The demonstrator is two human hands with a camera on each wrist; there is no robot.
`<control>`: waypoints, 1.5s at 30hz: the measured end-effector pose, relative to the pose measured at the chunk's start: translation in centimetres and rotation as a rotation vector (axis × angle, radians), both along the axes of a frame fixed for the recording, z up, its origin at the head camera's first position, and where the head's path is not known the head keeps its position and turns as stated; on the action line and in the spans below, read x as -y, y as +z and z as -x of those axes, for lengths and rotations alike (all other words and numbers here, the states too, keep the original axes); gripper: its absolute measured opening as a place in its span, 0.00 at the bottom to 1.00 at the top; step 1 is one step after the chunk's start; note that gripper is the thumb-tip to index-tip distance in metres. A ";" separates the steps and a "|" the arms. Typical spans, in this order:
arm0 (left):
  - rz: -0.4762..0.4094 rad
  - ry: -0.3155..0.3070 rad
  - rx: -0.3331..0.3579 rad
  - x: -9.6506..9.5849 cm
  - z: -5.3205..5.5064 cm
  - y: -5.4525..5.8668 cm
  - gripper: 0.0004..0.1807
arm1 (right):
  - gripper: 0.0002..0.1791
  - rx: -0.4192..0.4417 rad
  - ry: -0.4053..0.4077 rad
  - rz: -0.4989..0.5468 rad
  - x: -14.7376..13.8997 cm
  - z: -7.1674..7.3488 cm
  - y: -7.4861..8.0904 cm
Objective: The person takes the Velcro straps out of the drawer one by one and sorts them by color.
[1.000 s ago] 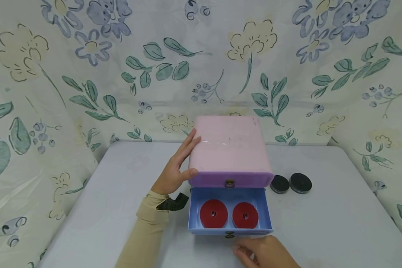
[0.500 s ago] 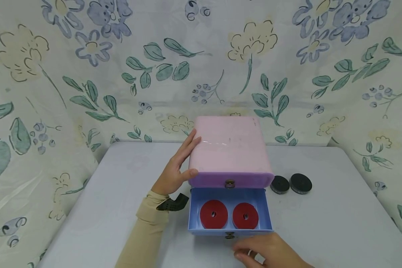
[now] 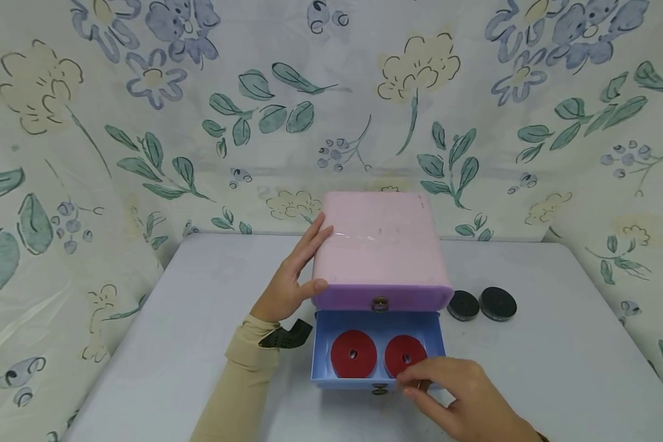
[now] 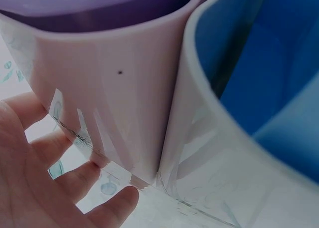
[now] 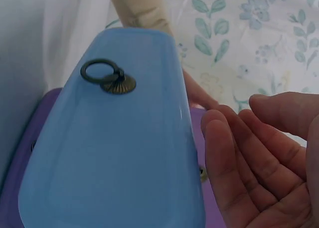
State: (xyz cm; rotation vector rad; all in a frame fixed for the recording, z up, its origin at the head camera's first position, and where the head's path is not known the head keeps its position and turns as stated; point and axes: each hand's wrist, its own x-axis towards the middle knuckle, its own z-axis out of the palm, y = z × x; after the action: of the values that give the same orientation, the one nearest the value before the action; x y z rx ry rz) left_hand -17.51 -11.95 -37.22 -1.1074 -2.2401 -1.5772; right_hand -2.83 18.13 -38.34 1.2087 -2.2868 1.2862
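Observation:
A pink drawer box [image 3: 381,239] with a purple upper drawer [image 3: 337,298] stands on the table. Below the purple front, a blue drawer [image 3: 320,350] is pulled out, with a brass ring pull [image 5: 102,73] on its face. Inside it lie a left red disc [image 3: 353,355] and a right red disc [image 3: 400,350], each with a centre hole. My left hand [image 3: 287,285] rests against the box's left side, fingers spread and extended. My right hand [image 3: 469,393], empty with loosely bent fingers, hovers at the drawer's front right corner; its fingertips overlap the right red disc's near edge.
Two black discs, a smaller one [image 3: 463,306] and a larger one [image 3: 498,304], lie on the white table [image 3: 530,362] right of the box. A floral cloth [image 3: 359,92] hangs behind and along both sides.
My right hand has risen from below the drawer front, moving right and forward to the drawer's front edge. My left hand, the box and the discs have stayed in place.

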 end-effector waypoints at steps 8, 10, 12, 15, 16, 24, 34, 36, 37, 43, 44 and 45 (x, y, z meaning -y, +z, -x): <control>-0.001 -0.001 0.002 0.0 0.0 -0.1 0.50 | 0.19 0.039 -0.114 -0.043 -0.8 1.0 0.8; -0.001 0.000 0.001 0.1 0.0 -0.1 0.50 | 0.20 0.031 -0.126 -0.059 -1.0 1.5 0.8; -0.001 0.001 0.002 0.1 0.0 -0.1 0.50 | 0.20 0.031 -0.130 -0.079 -1.3 2.0 0.8; 0.001 0.004 0.005 0.1 0.0 -0.1 0.50 | 0.20 0.061 -0.124 -0.122 -1.6 2.7 1.0; 0.000 0.003 0.007 0.1 0.0 -0.1 0.50 | 0.20 0.075 -0.124 -0.142 -1.6 2.9 1.0; -0.007 -0.008 0.011 0.0 0.0 -0.1 0.50 | 0.28 0.095 -0.097 -0.313 -2.1 4.6 1.7; -0.006 -0.003 0.010 0.0 0.0 -0.1 0.50 | 0.35 0.252 -0.041 -0.551 -1.5 5.5 2.9; -0.006 -0.004 0.007 0.0 0.0 -0.1 0.50 | 0.35 0.267 -0.025 -0.577 -1.3 5.6 2.8; -0.008 -0.007 0.007 0.0 0.0 -0.1 0.50 | 0.35 0.273 -0.019 -0.587 -1.2 5.7 2.8; -0.006 -0.006 0.010 0.0 0.0 0.0 0.50 | 0.36 0.248 0.009 -0.633 -1.0 5.9 2.6; -0.005 -0.004 0.010 0.0 0.0 0.0 0.50 | 0.36 0.242 0.014 -0.643 -0.9 6.0 2.6; -0.005 -0.004 0.011 0.0 0.0 0.0 0.50 | 0.36 0.241 0.017 -0.654 -0.9 6.0 2.6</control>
State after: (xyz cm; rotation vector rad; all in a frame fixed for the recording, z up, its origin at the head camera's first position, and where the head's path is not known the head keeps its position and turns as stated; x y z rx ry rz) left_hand -17.53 -11.96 -37.25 -1.1048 -2.2410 -1.5929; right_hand -8.86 19.03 -35.76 1.3028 -3.0164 0.7229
